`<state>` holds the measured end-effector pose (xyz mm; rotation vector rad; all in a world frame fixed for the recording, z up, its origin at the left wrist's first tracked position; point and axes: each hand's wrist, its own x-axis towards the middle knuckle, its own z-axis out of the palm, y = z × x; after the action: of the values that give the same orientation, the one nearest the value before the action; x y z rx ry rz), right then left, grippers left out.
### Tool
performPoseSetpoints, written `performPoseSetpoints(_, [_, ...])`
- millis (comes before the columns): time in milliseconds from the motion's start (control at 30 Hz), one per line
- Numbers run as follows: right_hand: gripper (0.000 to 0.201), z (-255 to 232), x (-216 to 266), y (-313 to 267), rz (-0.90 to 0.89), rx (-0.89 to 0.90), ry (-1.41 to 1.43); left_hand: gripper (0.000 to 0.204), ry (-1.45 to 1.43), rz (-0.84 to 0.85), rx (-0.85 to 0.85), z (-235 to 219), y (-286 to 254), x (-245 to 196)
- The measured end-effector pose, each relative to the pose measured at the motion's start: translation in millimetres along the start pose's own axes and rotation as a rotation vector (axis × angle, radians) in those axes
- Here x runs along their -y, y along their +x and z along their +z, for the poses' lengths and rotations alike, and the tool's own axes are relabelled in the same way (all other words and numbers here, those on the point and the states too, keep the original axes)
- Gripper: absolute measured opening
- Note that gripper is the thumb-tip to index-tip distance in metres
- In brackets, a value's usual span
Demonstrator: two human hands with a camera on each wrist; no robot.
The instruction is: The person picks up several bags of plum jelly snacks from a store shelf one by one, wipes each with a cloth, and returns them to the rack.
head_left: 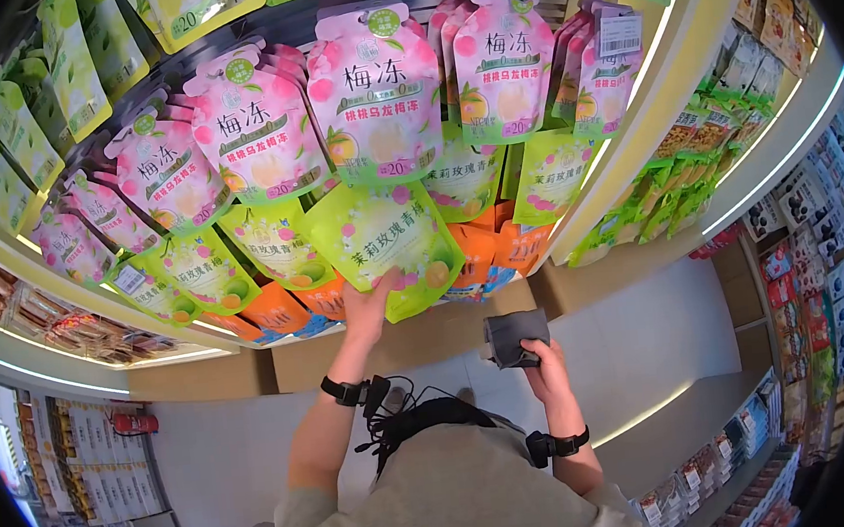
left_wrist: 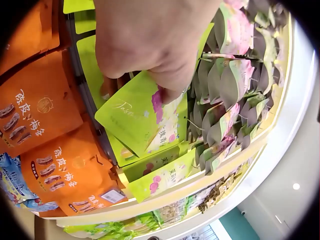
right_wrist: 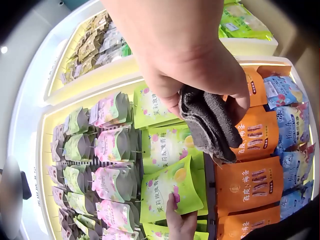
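Note:
My left hand (head_left: 370,306) pinches a light-green snack pouch (head_left: 385,242) by its lower edge, thumb on the printed front and fingers behind. The pouch tilts out from the shelf, below a row of pink pouches (head_left: 377,92). In the left wrist view, the green pouch (left_wrist: 127,117) shows its corner and a pink flower under the thumb. Lower right in the head view, my right hand (head_left: 549,371) grips a folded dark-grey cloth (head_left: 515,334) in front of the shelf. The right wrist view shows the cloth (right_wrist: 206,122) between thumb and fingers.
Orange pouches (right_wrist: 248,185) and blue packets (right_wrist: 292,122) sit on the lowest tier beneath the green ones. More green pouches (head_left: 204,272) hang either side. A shelf edge with a light strip (head_left: 633,94) bounds the right; another display of snack bags (head_left: 691,129) stands beyond.

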<state>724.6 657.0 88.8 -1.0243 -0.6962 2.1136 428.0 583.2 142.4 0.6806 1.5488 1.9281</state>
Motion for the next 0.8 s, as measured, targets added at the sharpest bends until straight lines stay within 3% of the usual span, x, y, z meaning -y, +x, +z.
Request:
performPoseSetpoints(333, [0.029,32,47,-6,-0.174,0.246,-0.030,0.026,-0.273,-0.145,-0.076,8,-38,-39])
performPoseSetpoints(567, [0.029,48,56,-21,-0.285,0.221,-0.071,0.028,-0.109,-0.093,-0.025,2,-53,-41])
performPoseSetpoints(633, [0.033,59,59,-35,-0.485,0.239,-0.301,0.028,-0.100,-0.155,-0.001,3,-69,-40])
performPoseSetpoints(667, [0.033,65,61,-39,-0.481,0.225,-0.303,0.028,-0.101,-0.168,0.006,5,-78,-38])
performPoseSetpoints(733, [0.045,79,62,-41,-1.107,0.271,-0.956,0.033,-0.082,-0.246,0.092,9,-97,-31])
performPoseSetpoints(800, [0.056,95,49,-36,-1.134,0.357,-1.228,0.032,-0.020,-0.266,0.174,18,-113,-23])
